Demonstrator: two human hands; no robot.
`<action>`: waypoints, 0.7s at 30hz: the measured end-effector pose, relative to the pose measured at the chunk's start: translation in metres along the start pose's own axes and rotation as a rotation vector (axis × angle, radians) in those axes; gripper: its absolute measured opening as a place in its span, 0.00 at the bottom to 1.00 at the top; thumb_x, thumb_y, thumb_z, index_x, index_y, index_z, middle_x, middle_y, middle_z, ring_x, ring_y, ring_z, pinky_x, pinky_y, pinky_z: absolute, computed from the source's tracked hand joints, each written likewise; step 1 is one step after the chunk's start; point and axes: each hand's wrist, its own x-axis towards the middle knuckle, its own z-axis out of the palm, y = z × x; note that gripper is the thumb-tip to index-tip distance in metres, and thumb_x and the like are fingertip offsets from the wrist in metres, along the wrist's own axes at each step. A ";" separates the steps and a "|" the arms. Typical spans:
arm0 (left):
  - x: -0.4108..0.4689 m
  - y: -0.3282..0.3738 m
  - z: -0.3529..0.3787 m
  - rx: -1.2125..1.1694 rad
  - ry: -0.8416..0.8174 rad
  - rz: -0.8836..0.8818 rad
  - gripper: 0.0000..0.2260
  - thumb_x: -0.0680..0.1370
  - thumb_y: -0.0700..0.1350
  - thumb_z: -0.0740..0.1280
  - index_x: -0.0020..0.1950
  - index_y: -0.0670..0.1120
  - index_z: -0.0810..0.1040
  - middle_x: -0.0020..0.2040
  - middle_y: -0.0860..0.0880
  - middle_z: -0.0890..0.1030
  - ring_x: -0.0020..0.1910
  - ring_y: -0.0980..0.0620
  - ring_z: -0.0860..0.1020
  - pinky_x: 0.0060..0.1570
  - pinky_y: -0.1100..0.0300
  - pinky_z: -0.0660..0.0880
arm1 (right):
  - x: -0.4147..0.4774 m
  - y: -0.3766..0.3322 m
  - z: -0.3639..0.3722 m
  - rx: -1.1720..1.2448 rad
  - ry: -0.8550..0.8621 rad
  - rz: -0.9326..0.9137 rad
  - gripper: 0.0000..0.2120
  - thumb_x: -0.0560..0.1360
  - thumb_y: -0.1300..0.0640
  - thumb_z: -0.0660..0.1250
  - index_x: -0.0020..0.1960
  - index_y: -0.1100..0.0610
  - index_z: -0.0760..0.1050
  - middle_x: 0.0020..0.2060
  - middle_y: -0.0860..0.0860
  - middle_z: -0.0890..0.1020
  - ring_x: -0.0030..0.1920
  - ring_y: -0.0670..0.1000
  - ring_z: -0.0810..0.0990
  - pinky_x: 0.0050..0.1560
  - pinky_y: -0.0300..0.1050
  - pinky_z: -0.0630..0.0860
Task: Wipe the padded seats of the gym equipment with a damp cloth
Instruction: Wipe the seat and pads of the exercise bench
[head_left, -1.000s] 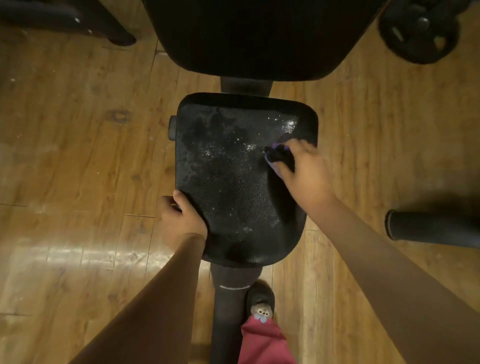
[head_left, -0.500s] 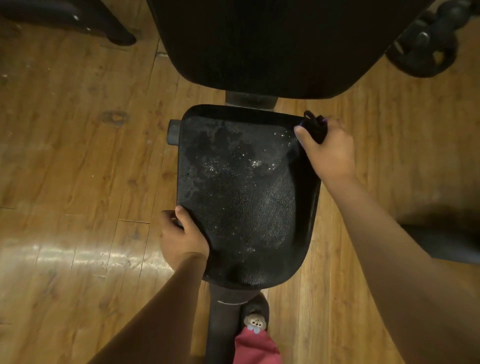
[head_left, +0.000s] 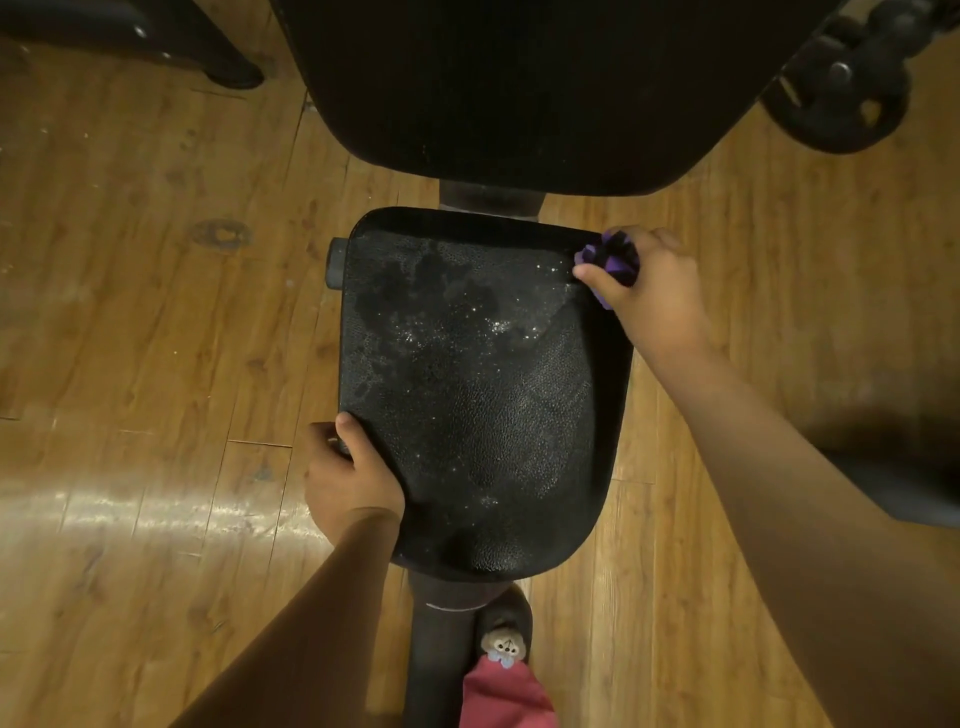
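A black padded seat (head_left: 467, 405) fills the middle of the view, its textured top glistening with wet patches. My right hand (head_left: 654, 291) grips a bunched purple and black cloth (head_left: 610, 257) pressed on the seat's far right corner. My left hand (head_left: 350, 475) clasps the seat's near left edge, thumb on top, fingers curled under. A larger black back pad (head_left: 519, 88) lies just beyond the seat.
Wooden plank floor (head_left: 156, 312) surrounds the bench. A weight plate (head_left: 841, 88) lies at the top right, a dark frame foot (head_left: 228, 73) at the top left, a padded roller (head_left: 904, 483) at the right edge. My slippered foot (head_left: 504, 644) stands beside the bench post (head_left: 441, 649).
My right hand carried the cloth from the seat's right middle up to the far right corner and has stayed there. The left hand kept its grip on the edge.
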 end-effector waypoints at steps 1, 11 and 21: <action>0.000 0.000 0.000 -0.001 0.002 -0.001 0.22 0.76 0.59 0.49 0.50 0.43 0.71 0.40 0.47 0.75 0.41 0.46 0.72 0.39 0.56 0.62 | 0.000 0.001 -0.004 -0.029 -0.020 -0.040 0.23 0.73 0.47 0.71 0.64 0.56 0.74 0.57 0.52 0.75 0.54 0.47 0.75 0.52 0.32 0.68; 0.002 -0.004 0.002 0.008 0.018 -0.011 0.18 0.80 0.55 0.52 0.49 0.42 0.71 0.35 0.51 0.71 0.39 0.46 0.71 0.37 0.56 0.62 | -0.002 -0.011 0.018 -0.013 0.131 0.019 0.16 0.79 0.49 0.63 0.60 0.61 0.74 0.55 0.55 0.77 0.53 0.53 0.77 0.52 0.48 0.76; 0.003 -0.003 0.001 0.009 0.024 -0.004 0.21 0.77 0.58 0.50 0.48 0.42 0.70 0.34 0.51 0.70 0.38 0.46 0.70 0.36 0.56 0.61 | -0.032 0.019 0.006 -0.106 -0.047 -0.322 0.19 0.76 0.47 0.62 0.56 0.62 0.77 0.50 0.58 0.77 0.51 0.56 0.76 0.46 0.50 0.76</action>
